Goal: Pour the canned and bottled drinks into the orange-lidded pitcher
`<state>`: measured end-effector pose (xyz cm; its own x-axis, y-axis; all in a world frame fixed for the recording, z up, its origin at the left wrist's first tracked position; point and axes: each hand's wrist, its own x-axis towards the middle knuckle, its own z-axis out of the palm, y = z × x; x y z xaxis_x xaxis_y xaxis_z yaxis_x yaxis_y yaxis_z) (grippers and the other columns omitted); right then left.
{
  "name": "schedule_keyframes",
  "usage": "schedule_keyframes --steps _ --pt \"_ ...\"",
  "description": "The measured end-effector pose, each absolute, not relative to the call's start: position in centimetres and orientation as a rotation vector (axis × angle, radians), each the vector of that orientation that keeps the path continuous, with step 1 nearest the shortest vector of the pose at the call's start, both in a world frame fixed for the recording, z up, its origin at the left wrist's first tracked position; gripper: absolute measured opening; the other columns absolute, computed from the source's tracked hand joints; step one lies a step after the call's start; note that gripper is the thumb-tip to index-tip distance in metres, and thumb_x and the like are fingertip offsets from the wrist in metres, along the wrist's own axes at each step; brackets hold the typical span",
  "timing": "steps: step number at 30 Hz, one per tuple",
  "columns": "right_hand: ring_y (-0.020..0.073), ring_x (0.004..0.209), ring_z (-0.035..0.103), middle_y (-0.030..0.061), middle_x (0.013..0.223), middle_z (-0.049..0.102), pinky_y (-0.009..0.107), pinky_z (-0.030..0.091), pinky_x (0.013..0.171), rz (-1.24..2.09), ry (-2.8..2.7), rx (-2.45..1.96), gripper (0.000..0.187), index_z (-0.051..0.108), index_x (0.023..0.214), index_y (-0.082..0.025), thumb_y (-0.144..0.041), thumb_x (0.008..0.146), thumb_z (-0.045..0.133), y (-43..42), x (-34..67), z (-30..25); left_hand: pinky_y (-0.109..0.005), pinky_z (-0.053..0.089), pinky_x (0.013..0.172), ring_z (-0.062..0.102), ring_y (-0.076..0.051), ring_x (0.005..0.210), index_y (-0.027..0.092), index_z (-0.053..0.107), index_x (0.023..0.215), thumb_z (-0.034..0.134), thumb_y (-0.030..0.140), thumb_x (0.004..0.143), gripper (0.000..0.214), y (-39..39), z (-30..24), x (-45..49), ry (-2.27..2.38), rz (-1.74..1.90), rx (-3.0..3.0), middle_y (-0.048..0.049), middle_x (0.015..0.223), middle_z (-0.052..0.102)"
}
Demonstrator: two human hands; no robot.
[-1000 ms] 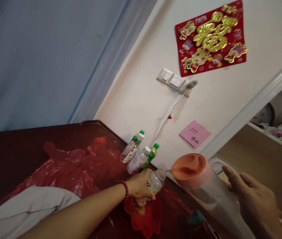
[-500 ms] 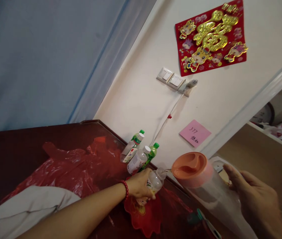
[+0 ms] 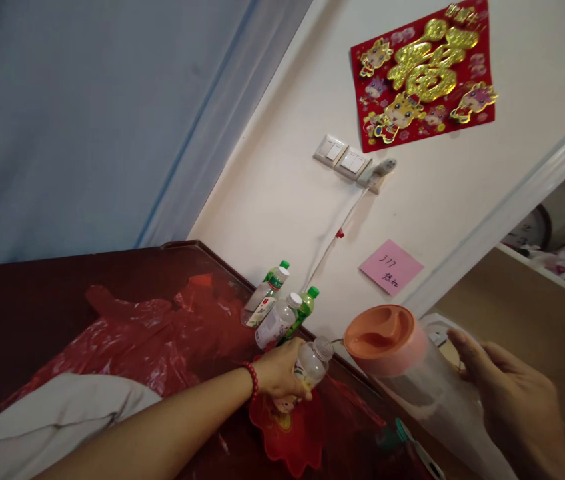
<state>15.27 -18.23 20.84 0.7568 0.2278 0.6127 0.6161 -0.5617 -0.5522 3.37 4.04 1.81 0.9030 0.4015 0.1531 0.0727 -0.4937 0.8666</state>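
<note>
– So, biggest first: count?
– One blue curtain (image 3: 87,120), one pale wall (image 3: 262,200). One dark red worktop (image 3: 7,320). One red plastic bag (image 3: 147,333) crumpled on it. One red poster (image 3: 427,80) on the wall, gold lettering.
– Pitcher?
– One pitcher (image 3: 427,393), translucent, orange lid (image 3: 382,333). Right hand (image 3: 517,387) grips it, fingers partly hidden. Tipped toward the open bottle.
– Dish?
– One red dish (image 3: 295,443), wavy edge, on the worktop under the left hand (image 3: 277,373).
– Bottles?
– Five. Four capped bottles (image 3: 273,328) bunched by the wall: two green caps, two white. Fifth is the open bottle (image 3: 315,363), clear, left hand wrapped round it, over the dish. Can't tell if its base touches.
– Small stuff?
– One pink note (image 3: 391,267) on the wall. One red bead bracelet (image 3: 252,382), left wrist. One thin stream (image 3: 337,341), pitcher to open bottle's mouth.
</note>
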Motion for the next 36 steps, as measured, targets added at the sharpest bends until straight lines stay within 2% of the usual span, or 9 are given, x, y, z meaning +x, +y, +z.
schedule_keyframes --steps 6,12,29,36 --pt "0.0177 0.057 0.043 -0.0009 0.064 0.059 0.032 0.030 0.054 -0.588 -0.579 -2.180 0.047 0.068 0.079 -0.023 -0.069 0.078 0.061 -18.1 15.0 21.1 -0.040 0.052 0.093 0.065 -0.031 0.109 0.018 0.055 0.120 0.090 0.028 0.055 0.075 4.1 1.6 3.4 0.314 0.429 2.060 -0.0088 0.120 0.067" --pt "0.0216 0.067 0.052 -0.0012 0.058 0.059 0.031 0.035 0.061 -0.608 -0.626 -2.132 0.050 0.069 0.075 -0.022 -0.072 0.073 0.063 -18.3 15.7 21.0 -0.041 0.051 0.096 0.064 -0.031 0.111 0.020 0.055 0.120 0.091 0.030 0.056 0.075 4.0 2.0 3.1 0.329 0.421 2.069 -0.0089 0.122 0.067" --pt "0.0223 0.069 0.054 -0.0015 0.057 0.058 0.030 0.034 0.060 -0.611 -0.622 -2.105 0.048 0.069 0.077 -0.021 -0.068 0.076 0.064 -18.2 14.9 21.2 -0.039 0.052 0.092 0.065 -0.031 0.108 0.021 0.054 0.118 0.091 0.034 0.054 0.075 4.1 1.9 3.4 0.350 0.383 2.092 -0.0076 0.120 0.067" --pt "0.0208 0.067 0.051 -0.0024 0.057 0.056 0.029 0.033 0.059 -0.619 -0.646 -2.090 0.047 0.069 0.076 -0.020 -0.067 0.076 0.064 -18.1 14.6 21.2 -0.039 0.052 0.092 0.065 -0.031 0.108 0.021 0.054 0.117 0.091 0.030 0.056 0.072 4.2 1.7 3.4 0.310 0.423 2.066 -0.0078 0.119 0.067"
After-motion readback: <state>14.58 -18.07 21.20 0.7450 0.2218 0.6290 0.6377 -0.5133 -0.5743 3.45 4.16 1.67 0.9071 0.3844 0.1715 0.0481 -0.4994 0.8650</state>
